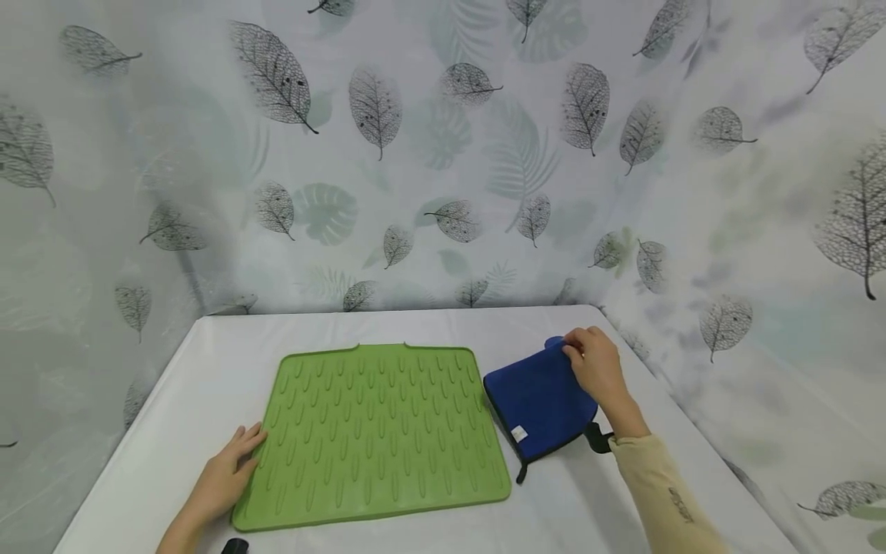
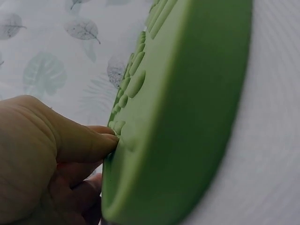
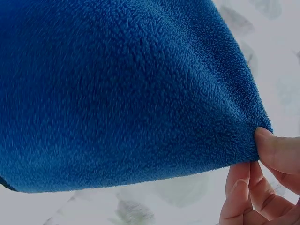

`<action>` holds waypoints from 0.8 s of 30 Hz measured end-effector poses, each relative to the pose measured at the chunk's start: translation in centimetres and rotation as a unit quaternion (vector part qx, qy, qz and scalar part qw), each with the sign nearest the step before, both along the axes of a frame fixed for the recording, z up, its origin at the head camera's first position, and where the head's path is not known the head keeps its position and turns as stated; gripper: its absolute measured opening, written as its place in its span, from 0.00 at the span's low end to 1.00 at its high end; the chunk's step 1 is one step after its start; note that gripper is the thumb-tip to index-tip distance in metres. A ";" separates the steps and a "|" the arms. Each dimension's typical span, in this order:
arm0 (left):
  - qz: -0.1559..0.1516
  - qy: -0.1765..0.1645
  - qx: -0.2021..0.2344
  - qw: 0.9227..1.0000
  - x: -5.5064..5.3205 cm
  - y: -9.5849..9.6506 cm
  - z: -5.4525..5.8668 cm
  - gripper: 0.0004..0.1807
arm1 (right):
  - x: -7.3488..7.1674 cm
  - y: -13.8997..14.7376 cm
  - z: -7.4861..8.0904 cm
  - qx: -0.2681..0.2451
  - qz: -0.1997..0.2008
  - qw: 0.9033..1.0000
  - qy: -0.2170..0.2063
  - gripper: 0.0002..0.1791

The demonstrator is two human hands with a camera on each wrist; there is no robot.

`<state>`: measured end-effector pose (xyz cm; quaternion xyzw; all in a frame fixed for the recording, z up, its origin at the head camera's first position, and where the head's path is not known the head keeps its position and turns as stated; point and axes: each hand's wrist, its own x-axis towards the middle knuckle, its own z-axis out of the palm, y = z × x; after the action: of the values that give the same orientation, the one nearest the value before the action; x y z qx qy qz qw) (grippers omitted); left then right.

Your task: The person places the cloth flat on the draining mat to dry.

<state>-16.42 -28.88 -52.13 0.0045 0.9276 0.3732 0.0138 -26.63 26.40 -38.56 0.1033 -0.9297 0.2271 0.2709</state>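
Observation:
A green drying mat (image 1: 377,431) with rows of raised oblong ribs lies flat on the white table. My left hand (image 1: 224,473) is at its left edge. The thumb (image 2: 86,147) and fingertips touch that edge in the left wrist view, fingers fairly straight in the head view. To the mat's right, my right hand (image 1: 597,365) pinches the upper corner of a blue plush cloth (image 1: 540,404) between thumb and fingers. Dark binding, a hanging loop and a small white label show on the cloth. Raised at that corner, it fills most of the right wrist view.
The white table (image 1: 235,346) extends past the mat on all sides. A small rounded blue piece (image 1: 552,341) shows behind the cloth. Something black (image 1: 235,545) pokes in at the bottom edge. A leaf-patterned curtain (image 1: 415,169) hangs behind and at both sides.

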 end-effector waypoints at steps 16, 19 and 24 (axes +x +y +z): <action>0.004 -0.001 0.011 1.000 0.0 0.0 0.1 0.27 | -1.4 -8.0 3.3 -0.027 0.113 0.992 0.038 0.03; 0.005 0.005 0.012 1.000 0.0 0.0 0.0 0.27 | -1.8 -9.7 3.5 -0.030 0.148 0.988 0.042 0.04; 0.008 0.002 0.009 1.000 0.1 0.0 0.1 0.27 | -2.3 -12.6 3.9 -0.038 0.203 0.978 0.039 0.04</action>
<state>-16.34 -28.89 -52.06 -0.0020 0.9242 0.3818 0.0094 -28.96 13.85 -34.69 0.2884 -0.8688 0.3087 0.2584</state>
